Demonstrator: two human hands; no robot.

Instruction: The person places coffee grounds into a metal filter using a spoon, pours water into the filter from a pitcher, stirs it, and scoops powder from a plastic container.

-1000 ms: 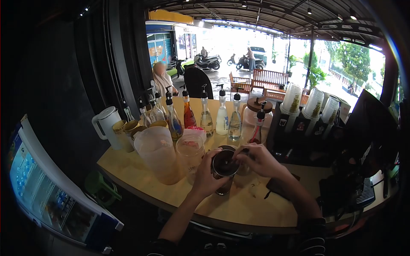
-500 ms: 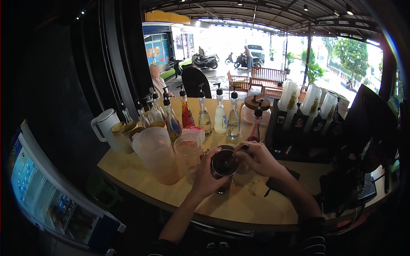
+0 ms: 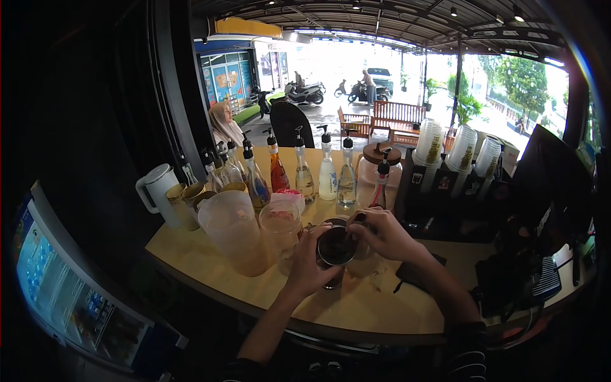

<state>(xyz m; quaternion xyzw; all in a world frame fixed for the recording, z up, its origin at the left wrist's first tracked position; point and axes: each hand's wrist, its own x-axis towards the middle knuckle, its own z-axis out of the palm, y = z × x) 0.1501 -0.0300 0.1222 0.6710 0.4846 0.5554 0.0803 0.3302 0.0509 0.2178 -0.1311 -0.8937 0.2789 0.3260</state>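
Observation:
My left hand (image 3: 308, 262) is wrapped round a cup (image 3: 336, 256) with a shiny rim and dark contents, standing on the wooden counter (image 3: 375, 312). The fingers of my right hand (image 3: 387, 235) pinch a thin, dark-ended stirring utensil (image 3: 360, 218) over the cup's right side. Its lower part goes into the cup and is hard to make out. Left of the cup are a clear plastic jar (image 3: 280, 223) and a large translucent pitcher (image 3: 230, 223). Just beyond my right hand stands a pump bottle with red contents (image 3: 380, 191).
Several pump bottles (image 3: 304, 175) line the counter's back, beside a lidded glass jar (image 3: 382, 156). A black rack holds stacked plastic cups (image 3: 461, 149) at right. A white jug (image 3: 159, 188) stands left, above a display fridge (image 3: 83, 293). Someone in a headscarf (image 3: 224, 124) is beyond the counter.
Both hands stay at the cup, the right hand shifting only slightly with the utensil. The person beyond the counter has moved left and turned their head.

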